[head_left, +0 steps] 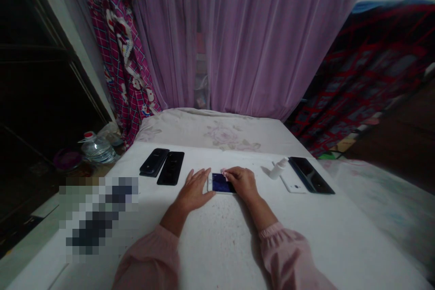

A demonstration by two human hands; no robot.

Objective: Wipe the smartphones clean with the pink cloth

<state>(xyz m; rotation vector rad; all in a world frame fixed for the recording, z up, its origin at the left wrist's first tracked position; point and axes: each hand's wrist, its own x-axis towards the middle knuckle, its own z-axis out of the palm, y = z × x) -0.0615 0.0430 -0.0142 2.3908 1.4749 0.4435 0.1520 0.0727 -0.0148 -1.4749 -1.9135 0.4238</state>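
A white-framed phone [220, 183] lies flat on the white tabletop, its dark blue screen facing up. At the phone's left end, my left hand [195, 190] rests with its fingers stretched out and its thumb near the lower corner. My right hand [243, 182] is closed in a pinch on a small pink cloth [224, 174], pressed against the screen near the upper edge. That hand hides the phone's right end. Right of it stands a white spray bottle [277, 168], slightly tilted in view.
Two dark phones lie at the left, one [171, 168] beside another [154, 161]. On the right are a white phone [292, 183] and a large dark phone [311, 175]. A water bottle [98, 148] stands beyond the table's left edge. Purple curtains [251, 41] hang behind.
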